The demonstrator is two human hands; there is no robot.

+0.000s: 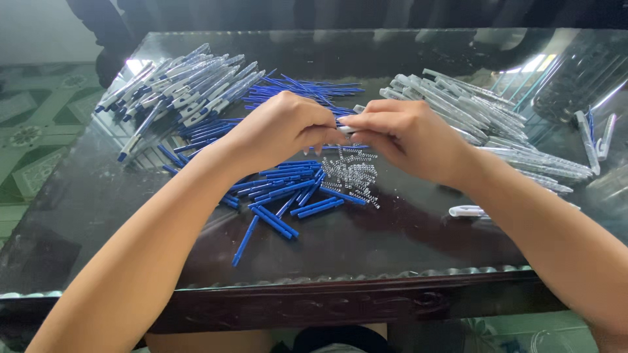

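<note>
My left hand [278, 127] and my right hand [409, 137] meet over the middle of a dark glass-topped table [392, 248]. Their fingertips pinch a small white pen part [345, 130] between them; most of it is hidden by the fingers. Just below the hands lies a scatter of small metal springs [352, 175]. Loose blue pen refills [288, 196] lie under and beside my left hand. More blue refills [307, 88] fan out behind the hands.
Assembled white-and-blue pens [180, 88] are piled at the back left. Clear pen barrels [484, 117] are heaped at the right. A white clip piece [466, 210] lies near my right forearm, more white parts [598, 140] at the far right. Green patterned floor tiles [33, 124] show at left.
</note>
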